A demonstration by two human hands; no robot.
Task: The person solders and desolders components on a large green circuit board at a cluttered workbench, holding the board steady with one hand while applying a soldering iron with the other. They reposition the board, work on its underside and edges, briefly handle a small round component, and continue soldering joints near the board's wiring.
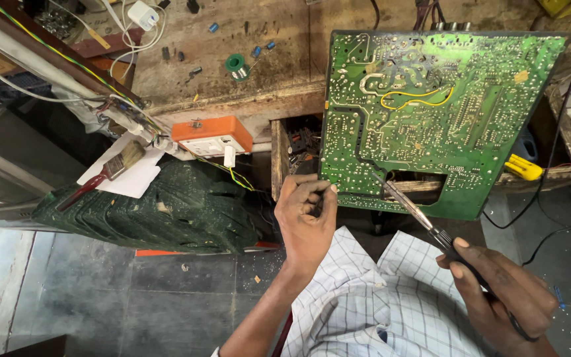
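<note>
A large green circuit board (431, 112) stands tilted against the workbench edge, solder side toward me, with a yellow wire looped on it. My left hand (305, 221) pinches the board's lower left corner. My right hand (500, 287) grips the dark handle of a soldering iron (412, 210). Its metal tip touches the board near the lower middle. My checked shirt (371, 304) fills the space below both hands.
A worn wooden workbench (232, 92) holds a green solder spool (235, 63), small blue parts and a white plug. An orange-and-white switch box (211, 135) hangs at its edge. A paintbrush (104, 172) lies on paper over a dark green stack (160, 211). Stone floor lies below.
</note>
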